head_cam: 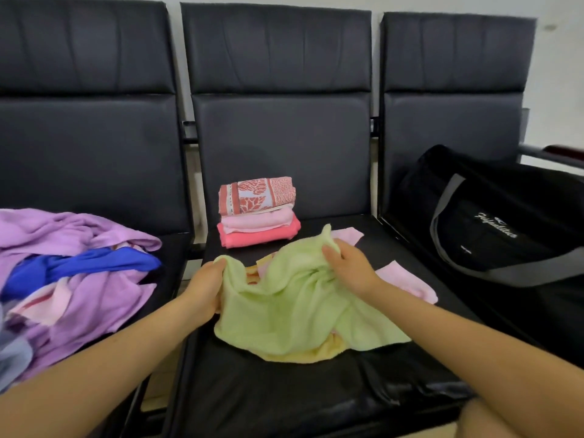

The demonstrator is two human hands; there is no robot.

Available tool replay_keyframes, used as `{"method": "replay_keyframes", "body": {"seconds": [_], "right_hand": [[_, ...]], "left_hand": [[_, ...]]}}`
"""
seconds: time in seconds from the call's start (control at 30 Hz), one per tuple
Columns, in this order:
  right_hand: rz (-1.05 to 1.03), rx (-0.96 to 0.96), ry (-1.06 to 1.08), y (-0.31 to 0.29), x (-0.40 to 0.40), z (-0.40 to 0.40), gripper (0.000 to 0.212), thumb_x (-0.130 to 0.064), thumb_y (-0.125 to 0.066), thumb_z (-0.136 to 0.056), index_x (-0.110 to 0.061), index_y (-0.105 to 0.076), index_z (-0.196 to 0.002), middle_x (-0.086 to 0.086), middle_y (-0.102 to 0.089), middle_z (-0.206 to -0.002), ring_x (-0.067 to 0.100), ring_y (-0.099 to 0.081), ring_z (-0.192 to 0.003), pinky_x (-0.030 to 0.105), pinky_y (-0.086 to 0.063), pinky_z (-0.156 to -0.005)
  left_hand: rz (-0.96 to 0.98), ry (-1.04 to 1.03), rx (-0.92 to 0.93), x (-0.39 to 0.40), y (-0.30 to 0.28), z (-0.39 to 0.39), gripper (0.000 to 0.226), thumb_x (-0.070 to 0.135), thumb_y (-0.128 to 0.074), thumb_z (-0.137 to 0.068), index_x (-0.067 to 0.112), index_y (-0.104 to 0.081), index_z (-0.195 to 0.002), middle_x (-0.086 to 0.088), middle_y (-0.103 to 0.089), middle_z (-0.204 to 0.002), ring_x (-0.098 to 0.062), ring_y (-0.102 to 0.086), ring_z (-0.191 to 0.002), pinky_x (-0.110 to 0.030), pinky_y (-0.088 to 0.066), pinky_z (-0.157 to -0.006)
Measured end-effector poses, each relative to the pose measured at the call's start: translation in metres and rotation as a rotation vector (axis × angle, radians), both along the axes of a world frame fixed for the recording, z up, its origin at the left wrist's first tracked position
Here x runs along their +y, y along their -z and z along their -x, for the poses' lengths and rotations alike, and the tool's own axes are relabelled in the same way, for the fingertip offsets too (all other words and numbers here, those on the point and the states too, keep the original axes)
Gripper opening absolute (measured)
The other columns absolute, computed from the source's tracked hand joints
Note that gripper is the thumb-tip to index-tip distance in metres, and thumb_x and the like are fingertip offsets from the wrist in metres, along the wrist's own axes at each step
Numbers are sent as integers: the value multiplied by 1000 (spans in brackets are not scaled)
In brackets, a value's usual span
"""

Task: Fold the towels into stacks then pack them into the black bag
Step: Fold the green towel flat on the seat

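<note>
A light green towel (294, 305) lies crumpled on the middle seat, over a yellow towel (303, 355) and a pale pink towel (407, 279). My left hand (205, 289) grips the green towel's left corner. My right hand (350, 267) grips its upper edge, lifting it a little. Behind them stands a folded stack (257, 213): a patterned coral towel on top, a pink one under it, a bright coral one at the bottom. The black bag (493, 229) with grey straps sits on the right seat.
An unfolded heap of purple, blue and pink towels (69, 273) covers the left seat. Three black padded chairs (278, 137) stand in a row against a white wall. A narrow gap separates each seat. A knee shows at the bottom right.
</note>
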State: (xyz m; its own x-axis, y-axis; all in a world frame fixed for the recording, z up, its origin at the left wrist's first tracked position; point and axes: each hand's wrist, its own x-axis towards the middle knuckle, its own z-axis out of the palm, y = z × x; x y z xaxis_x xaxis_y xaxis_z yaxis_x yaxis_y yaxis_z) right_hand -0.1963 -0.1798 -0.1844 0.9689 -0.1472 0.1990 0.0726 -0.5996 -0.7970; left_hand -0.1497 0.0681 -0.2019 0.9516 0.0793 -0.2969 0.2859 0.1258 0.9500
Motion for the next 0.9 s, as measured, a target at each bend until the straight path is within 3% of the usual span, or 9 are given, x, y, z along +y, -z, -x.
{"method": "replay_keyframes", "body": {"seconds": [0.07, 0.17, 0.3, 0.4, 0.47, 0.57, 0.63, 0.77, 0.9], "right_hand": [[140, 129, -82, 11, -4, 7, 28, -33, -41, -102, -9, -57, -100, 4, -61, -100, 19, -56, -96, 31, -41, -82], [55, 228, -96, 7, -9, 18, 32, -34, -43, -100, -11, -62, -112, 3, -64, -114, 20, -59, -107, 38, -46, -96], [-36, 372, -92, -9, -20, 31, 21, -35, -51, -96, -23, -65, -85, -5, -66, -90, 12, -63, -83, 24, -50, -69], [15, 491, -79, -16, -29, 35, 27, -36, -57, -90, -11, -68, -89, 3, -66, -83, 16, -62, -73, 26, -47, -63], [54, 378, -32, -19, -34, 33, 30, -32, -54, -90, -8, -68, -99, 11, -68, -92, 20, -62, -80, 31, -48, -69], [120, 24, 56, -27, -42, 27, 27, -26, -48, -97, -4, -64, -98, 9, -64, -89, 21, -59, -83, 37, -48, -73], [-89, -121, 89, -37, -47, 23, 27, -21, -51, -97, 4, -62, -96, 10, -61, -86, 22, -56, -80, 38, -47, -74], [-636, -197, 118, -58, -56, 20, 14, -15, -55, -95, -11, -67, -92, 5, -69, -96, 18, -65, -90, 34, -53, -83], [-736, -237, 150, -60, -62, 13, 16, -15, -50, -96, -8, -64, -92, 9, -64, -95, 19, -61, -87, 35, -50, -80]], "left_hand": [[29, -26, -18, -2, -3, 1, 18, 15, -38, -101, 13, -54, -93, -4, -58, -85, -16, -56, -75, -27, -41, -60], [59, -60, -28, 1, -11, 3, 20, 15, -40, -100, 9, -58, -94, -4, -61, -88, -16, -56, -76, -30, -45, -70], [80, -110, -72, 15, -20, -2, 28, 19, -47, -97, 1, -57, -116, -11, -62, -102, -26, -59, -92, -42, -47, -95], [166, -156, -79, 17, -28, -4, 23, 18, -50, -96, 8, -57, -115, -7, -61, -95, -25, -60, -85, -37, -49, -78], [213, -167, -81, 14, -32, -8, 15, 16, -50, -96, 9, -58, -107, -7, -61, -94, -24, -60, -83, -36, -47, -76], [253, -149, -117, 13, -40, -10, 9, 15, -54, -93, 11, -62, -96, -10, -63, -103, -26, -62, -92, -41, -48, -91], [270, -138, -131, 13, -43, -12, 16, 20, -58, -92, 12, -62, -106, -9, -64, -112, -26, -62, -100, -42, -50, -92], [313, -117, -185, 13, -47, -16, 31, 23, -63, -91, 12, -60, -120, -7, -66, -115, -24, -64, -106, -39, -51, -93], [259, -147, -222, 11, -47, -23, 37, 27, -67, -87, 14, -61, -122, -6, -67, -115, -23, -65, -104, -38, -52, -90]]}}
